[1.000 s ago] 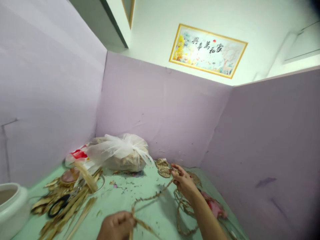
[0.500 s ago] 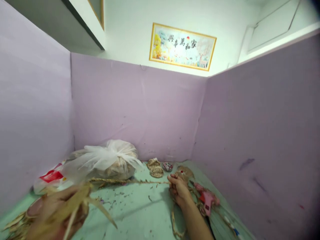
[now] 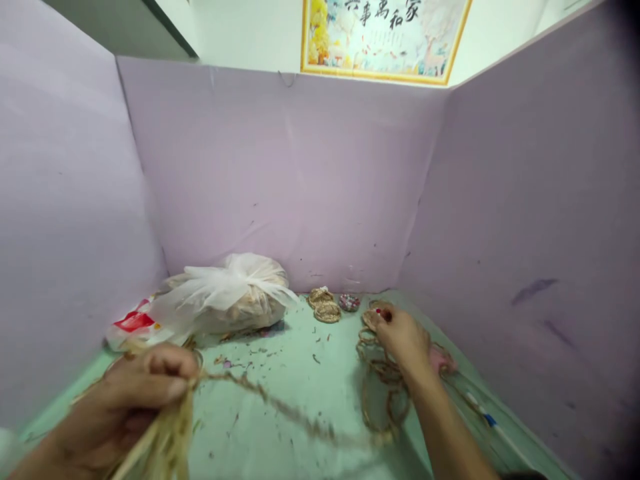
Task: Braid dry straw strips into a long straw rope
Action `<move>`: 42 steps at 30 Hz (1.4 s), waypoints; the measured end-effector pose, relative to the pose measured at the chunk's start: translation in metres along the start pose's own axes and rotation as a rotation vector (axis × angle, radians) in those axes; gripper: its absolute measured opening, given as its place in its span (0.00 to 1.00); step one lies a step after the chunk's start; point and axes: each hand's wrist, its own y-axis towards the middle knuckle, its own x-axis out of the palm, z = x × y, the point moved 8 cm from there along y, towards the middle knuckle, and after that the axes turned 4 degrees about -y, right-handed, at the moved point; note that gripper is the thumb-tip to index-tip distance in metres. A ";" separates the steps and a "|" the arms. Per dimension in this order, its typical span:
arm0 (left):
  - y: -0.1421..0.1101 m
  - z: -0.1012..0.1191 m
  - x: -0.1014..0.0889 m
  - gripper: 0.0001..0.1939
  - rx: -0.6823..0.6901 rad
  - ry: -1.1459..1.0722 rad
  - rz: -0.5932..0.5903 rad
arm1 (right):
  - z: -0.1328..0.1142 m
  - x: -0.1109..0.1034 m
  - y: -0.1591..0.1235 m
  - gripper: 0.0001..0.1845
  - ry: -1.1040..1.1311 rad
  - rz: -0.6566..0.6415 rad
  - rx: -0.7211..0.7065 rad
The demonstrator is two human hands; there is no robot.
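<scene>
Left hand [image 3: 143, 383] pinches, thumb against curled forefinger, the end of a thin, brown, twisted plant-fibre cord [image 3: 270, 398], and loose, flat, straw-yellow strips [image 3: 173, 437] hang below the same fist. From my remote seat I see the cord sag across the pale green bench [image 3: 300, 367] toward its right edge, where it gathers in loops [image 3: 383, 367] below and beside the right hand [image 3: 407, 340]. That hand's fingers are curled in at a round tan disc with a red centre [image 3: 371, 319], near the far right corner; whether they grip cord or disc, I cannot tell.

I judge the left pinch matters most: it should sit right where strips meet twist, firm enough that nothing unwinds. I would keep the sag slight, since slack may kink, and lift the loops free singly so they do not snag.

Two round woven straw pieces [image 3: 327, 312] lie by the far edge; a tied, translucent white plastic bag [image 3: 250, 293] rests toward the far left corner, well apart from the loops.
</scene>
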 end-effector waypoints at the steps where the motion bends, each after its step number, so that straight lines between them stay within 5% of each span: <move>1: 0.001 -0.004 0.014 0.11 0.005 0.041 -0.055 | -0.018 -0.003 -0.006 0.12 0.091 -0.018 -0.093; 3: 0.004 -0.008 0.035 0.12 0.033 0.096 -0.112 | -0.059 0.006 -0.029 0.13 0.371 -0.252 -0.286; 6: 0.011 -0.006 0.041 0.14 0.082 0.095 -0.097 | -0.117 0.037 -0.096 0.21 0.759 -0.920 -0.462; 9: 0.016 0.005 0.022 0.11 0.170 0.053 0.027 | -0.134 0.053 -0.151 0.21 0.851 -1.404 -0.458; 11: 0.016 0.012 0.008 0.09 0.234 0.054 0.091 | -0.128 0.062 -0.159 0.19 0.849 -1.505 -0.395; 19: 0.021 0.019 0.016 0.11 0.271 0.346 -0.053 | -0.090 0.077 -0.087 0.07 0.759 -0.985 -0.240; 24: 0.016 0.014 0.044 0.12 0.408 0.534 -0.100 | -0.096 0.090 -0.088 0.04 0.778 -0.707 -0.172; 28: 0.004 0.006 0.070 0.08 0.617 0.954 -0.056 | -0.111 0.101 -0.114 0.04 0.828 -0.843 -0.128; 32: 0.000 -0.012 0.098 0.08 0.783 1.346 -0.133 | -0.117 0.093 -0.127 0.18 0.874 -0.998 -0.089; 37: 0.004 -0.026 0.122 0.09 0.866 1.553 -0.197 | -0.120 0.083 -0.122 0.15 0.845 -0.894 -0.191; 42: 0.015 -0.024 0.110 0.08 0.750 1.566 -0.051 | -0.106 0.088 -0.109 0.08 0.999 -0.852 0.048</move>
